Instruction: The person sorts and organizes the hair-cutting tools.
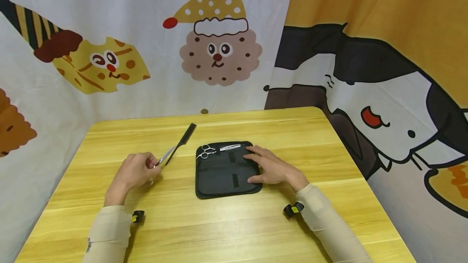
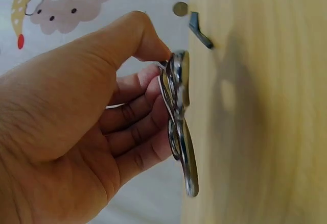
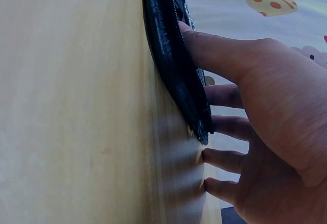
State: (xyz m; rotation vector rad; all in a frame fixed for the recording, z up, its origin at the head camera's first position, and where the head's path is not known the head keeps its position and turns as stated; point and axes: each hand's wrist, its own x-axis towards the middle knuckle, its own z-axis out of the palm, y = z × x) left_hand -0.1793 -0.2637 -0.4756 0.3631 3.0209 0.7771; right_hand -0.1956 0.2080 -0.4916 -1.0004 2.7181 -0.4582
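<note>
My left hand [image 1: 133,170] pinches a pair of silver scissors [image 2: 176,89] between thumb and fingers, above the table at left. Their blades [image 1: 165,156] point away, close beside a black comb [image 1: 188,134] with a thin tail. In the middle lies a flat black case [image 1: 215,182]. Silver finger rings [image 1: 206,152] and a silver blade [image 1: 230,147] show along its far side; a dark part between them hides whether they are one tool. My right hand [image 1: 272,168] rests on the case's right edge, fingers spread, with the thumb [image 3: 212,50] on its zippered rim.
The wooden table [image 1: 234,230] has rounded far corners. Behind it and at both sides hangs a curtain [image 1: 157,96] with cartoon prints. A small black and yellow device is on each wrist.
</note>
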